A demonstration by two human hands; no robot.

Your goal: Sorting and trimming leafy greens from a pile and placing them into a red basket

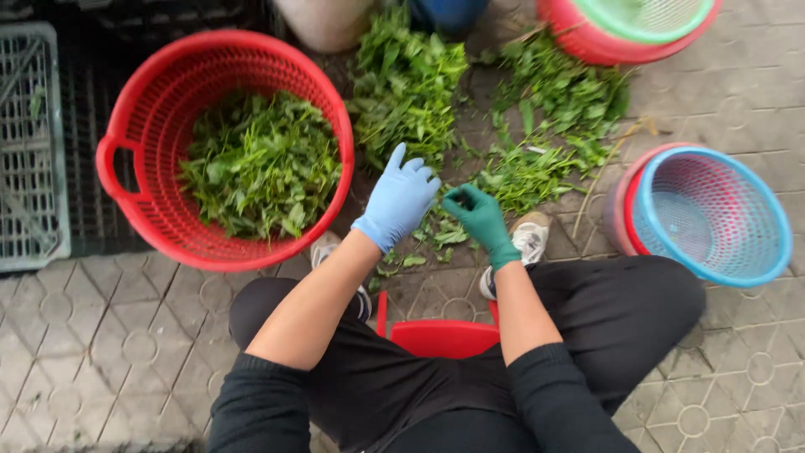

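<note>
My left hand (398, 201), in a light blue glove, hovers with fingers spread over the near edge of a pile of green leafy herbs (407, 84) on the paving. My right hand (480, 220), in a dark green glove, is beside it with fingertips pinched together above a few loose leaves (449, 233); I cannot make out anything held between them. A large red basket (126, 109) half full of picked green leaves (260, 164) stands to the left of my left hand. More leafy stems (553, 126) lie scattered ahead of my right hand.
I sit on a low red stool (443, 337), shoes (530, 239) beside the leaves. A blue basket nested in a red one (713, 214) stands at right. A green-in-red basket (637, 25) is at top right, and a grey crate (29, 143) at left. Another person's legs (327, 21) show at the top.
</note>
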